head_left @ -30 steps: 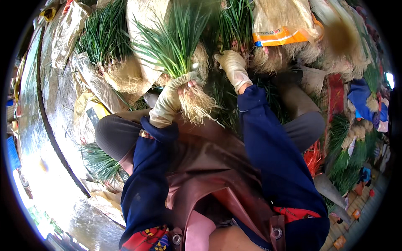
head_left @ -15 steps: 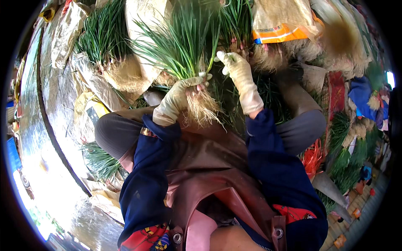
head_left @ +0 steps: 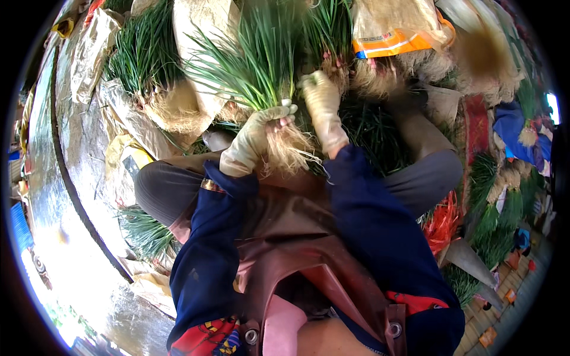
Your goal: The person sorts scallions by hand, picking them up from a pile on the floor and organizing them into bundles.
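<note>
as the left hand (head_left: 252,140) clasps a rooted bunch of green onions (head_left: 268,77) beyond the apron (head_left: 284,213), the curled right hand (head_left: 322,108) is just beside it, its hold impossible to tell; this bunch appears gathered, while other bunches (head_left: 141,56) lie apart, apparently untouched.

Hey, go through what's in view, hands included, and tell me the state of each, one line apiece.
Held green onions: bunched, leaves fanned out, roots attached
Left hand: gloved, closed around the bunch
Right hand: gloved, curled, blurred; whether it holds anything is unclear
Orange-banded sack: creased, draped
Red strands: loose, tangled
Brown apron: worn, creased
</note>
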The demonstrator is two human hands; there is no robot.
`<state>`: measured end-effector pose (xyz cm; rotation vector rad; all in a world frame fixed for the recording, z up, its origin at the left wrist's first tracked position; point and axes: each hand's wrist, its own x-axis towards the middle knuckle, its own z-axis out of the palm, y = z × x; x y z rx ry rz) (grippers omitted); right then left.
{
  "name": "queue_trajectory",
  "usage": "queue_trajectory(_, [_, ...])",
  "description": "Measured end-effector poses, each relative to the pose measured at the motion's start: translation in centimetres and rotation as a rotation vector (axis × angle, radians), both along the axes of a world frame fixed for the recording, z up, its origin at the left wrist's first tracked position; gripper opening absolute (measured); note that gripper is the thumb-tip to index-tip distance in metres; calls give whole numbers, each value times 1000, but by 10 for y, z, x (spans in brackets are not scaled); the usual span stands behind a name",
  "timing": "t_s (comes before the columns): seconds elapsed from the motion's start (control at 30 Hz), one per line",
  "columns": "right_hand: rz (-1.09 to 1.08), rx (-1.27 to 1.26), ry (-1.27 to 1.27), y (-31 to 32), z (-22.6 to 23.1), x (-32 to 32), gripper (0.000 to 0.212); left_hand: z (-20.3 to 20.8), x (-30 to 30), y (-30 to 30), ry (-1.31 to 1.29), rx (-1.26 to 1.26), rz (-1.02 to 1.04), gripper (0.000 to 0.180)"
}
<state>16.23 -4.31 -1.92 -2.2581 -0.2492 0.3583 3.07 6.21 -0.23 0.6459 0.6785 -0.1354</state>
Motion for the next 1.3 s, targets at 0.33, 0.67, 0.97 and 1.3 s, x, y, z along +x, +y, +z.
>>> queue_trajectory(0.33, [-73, 569, 810, -20, 24, -18, 50, -2, -7, -7, -140, -414, 192, 32])
queue_trajectory(0.67, [-38, 1098, 1363, 1, -9, -22, 28, -19, -15, 4, -189, -336, 107, 30])
queue_trajectory(0.97, [275, -502, 167, -60, -44, 3, 57, 43, -4, 2, -439, -403, 162, 61])
queue_trajectory(1.3, [367, -141, -93, -58, 17, -35, 19, 1, -3, 9, 37, -65, 144, 15])
